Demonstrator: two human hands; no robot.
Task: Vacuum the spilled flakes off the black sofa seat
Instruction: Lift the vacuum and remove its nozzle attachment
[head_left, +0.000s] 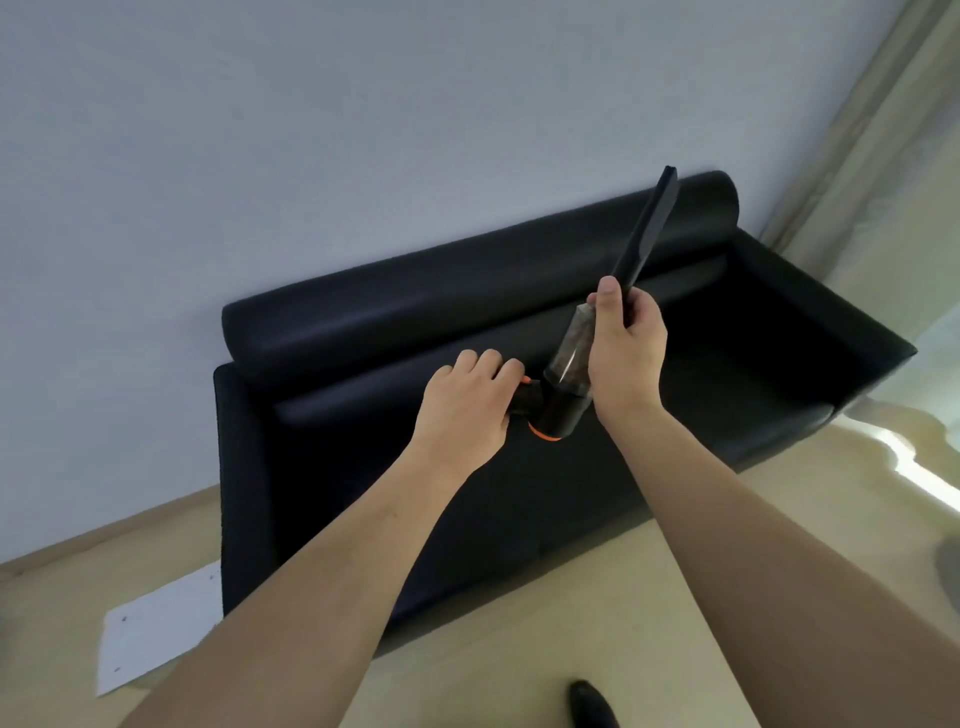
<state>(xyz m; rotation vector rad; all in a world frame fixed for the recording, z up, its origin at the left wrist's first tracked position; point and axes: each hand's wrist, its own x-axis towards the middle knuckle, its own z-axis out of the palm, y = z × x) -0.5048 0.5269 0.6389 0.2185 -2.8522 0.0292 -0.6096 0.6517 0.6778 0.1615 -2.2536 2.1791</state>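
A person is standing in front of a black sofa (519, 499) and holding a handheld vacuum (563, 374) up in the air above its seat, with both bare forearms reaching forward from the bottom of the view. The left hand (465, 410) is curling around the vacuum's dark handle at the rear end, just beside an orange ring on the body. The right hand (626, 343) is wrapping its fingers around the front of the machine, where the clear dust canister (571, 348) is meeting the long black crevice nozzle (652, 228), with the thumb lying up along the canister. The nozzle is pointing up and away, tilting towards the sofa's rounded backrest (467, 291) and crossing in front of it; its tip is not touching anything. The canister is looking cloudy and greyish inside (what exactly is filling it cannot be told).

The sofa seat is lying in deep shadow, so whether any flakes are resting on it cannot be made out. The sofa is standing against a pale wall (311, 130) on a beige floor (571, 597). A white sheet of paper (156, 629) is lying on the floor beside the sofa's left end, and a curtain (872, 130) is hanging at the right. The toe of a dark shoe (592, 704) is showing at the bottom edge.
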